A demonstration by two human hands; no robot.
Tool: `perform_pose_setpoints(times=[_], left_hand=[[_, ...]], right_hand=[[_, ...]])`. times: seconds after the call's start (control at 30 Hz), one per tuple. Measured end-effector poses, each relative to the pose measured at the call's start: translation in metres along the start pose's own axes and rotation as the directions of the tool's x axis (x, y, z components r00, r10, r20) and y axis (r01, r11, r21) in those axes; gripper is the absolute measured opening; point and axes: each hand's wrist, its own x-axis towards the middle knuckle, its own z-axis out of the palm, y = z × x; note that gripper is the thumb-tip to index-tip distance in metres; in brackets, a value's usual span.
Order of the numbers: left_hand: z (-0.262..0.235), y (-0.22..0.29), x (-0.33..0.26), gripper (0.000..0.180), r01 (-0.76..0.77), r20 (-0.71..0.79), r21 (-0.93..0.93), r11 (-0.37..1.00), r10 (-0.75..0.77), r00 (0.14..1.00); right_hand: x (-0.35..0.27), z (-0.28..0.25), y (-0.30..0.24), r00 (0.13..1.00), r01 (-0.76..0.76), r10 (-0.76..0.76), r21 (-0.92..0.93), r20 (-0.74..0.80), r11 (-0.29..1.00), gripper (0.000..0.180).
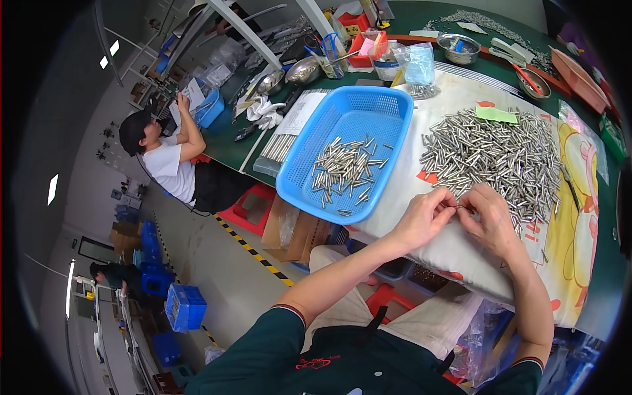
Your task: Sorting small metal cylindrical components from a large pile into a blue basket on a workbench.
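The person's left hand (424,220) and right hand (488,220) meet at the near edge of the metal pins (490,155). On each, thumb and fingers curl in toward the other, the fingertips of both close to one another; whether either is clamped on something is too small to tell.

The metal pins lie in a broad, loose pile at one o'clock from the hands, on a white printed cloth (454,257) spread over the green tabletop (413,14). A pale green slip (496,115) rests on the pile's twelve o'clock edge. At the pile's four o'clock side a slim dark tool (570,189) lies just beside it, near the yellow part of the cloth.

At ten o'clock from the hands stands a blue basket (362,123), tilted in view, with a smaller heap of pins (342,168) on its floor. Beyond it, also toward ten o'clock, lie white gloves (264,110).

Near twelve o'clock, toward the far side, are a clear plastic bag (419,64) and a metal bowl (459,49); a second bowl (534,84) and a salmon tray (578,79) are near one o'clock. Between nine and ten o'clock a co-worker (172,155) sits with raised hands.
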Motion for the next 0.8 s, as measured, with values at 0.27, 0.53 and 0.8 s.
perform_pose_setpoints(times=[0.27,0.53,0.8], left_hand=[[0.001,-0.005,0.001,0.010,-0.015,-0.071,0.014,1.000,0.016,0.997],[-0.006,-0.010,0.000,0.011,-0.045,-0.117,0.083,0.995,0.055,0.992],[-0.001,-0.015,0.011,0.013,-0.015,-0.253,-0.383,0.924,-0.089,0.963]], right_hand=[[0.001,0.004,0.002,0.998,-0.063,0.063,0.026,-0.019,0.998,0.009],[0.000,0.011,0.001,0.999,-0.024,0.023,-0.025,-0.028,0.999,0.008],[0.019,0.017,0.013,0.953,-0.266,0.297,0.314,-0.054,0.911,0.009]])
